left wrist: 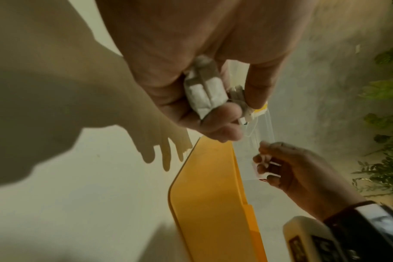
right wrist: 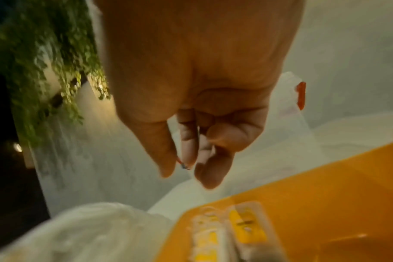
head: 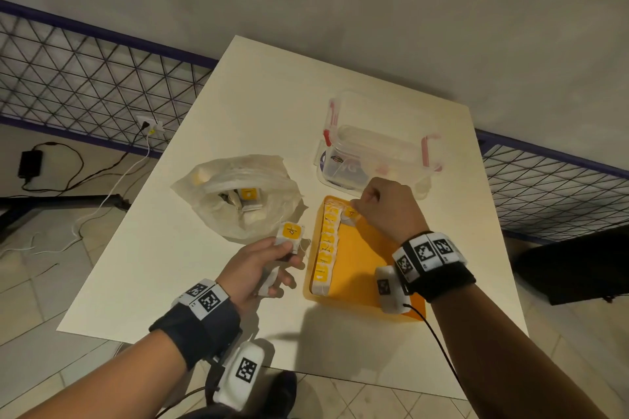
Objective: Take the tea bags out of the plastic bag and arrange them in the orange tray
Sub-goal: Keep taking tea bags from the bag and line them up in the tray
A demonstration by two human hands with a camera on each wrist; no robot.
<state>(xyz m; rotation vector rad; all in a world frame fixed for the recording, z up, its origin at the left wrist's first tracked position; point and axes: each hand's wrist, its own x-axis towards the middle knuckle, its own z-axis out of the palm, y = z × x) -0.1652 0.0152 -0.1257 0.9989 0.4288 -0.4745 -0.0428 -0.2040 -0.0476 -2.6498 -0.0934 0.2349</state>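
My left hand point(head: 282, 255) grips a small bunch of tea bags point(left wrist: 204, 92) just left of the orange tray point(head: 360, 258). One of them, with a yellow tag point(head: 292, 231), sticks up between thumb and fingers. A row of tea bags point(head: 326, 248) lines the tray's left wall. My right hand point(head: 357, 211) hovers over the tray's far end with its fingers curled. Its fingertips are right by another tea bag point(head: 350, 216) lying there point(right wrist: 244, 225). Whether they still pinch it or its string is unclear. The open plastic bag point(head: 218, 180) sits left of the tray with more tea bags point(head: 246, 196) inside.
A clear lidded container point(head: 374, 146) with red clips stands just behind the tray. The white table point(head: 272, 105) ends close to my body and at the left. Wire fencing point(head: 85, 78) and cables point(head: 68, 173) lie beyond it, and a black object point(head: 571, 269) lies on the floor at right.
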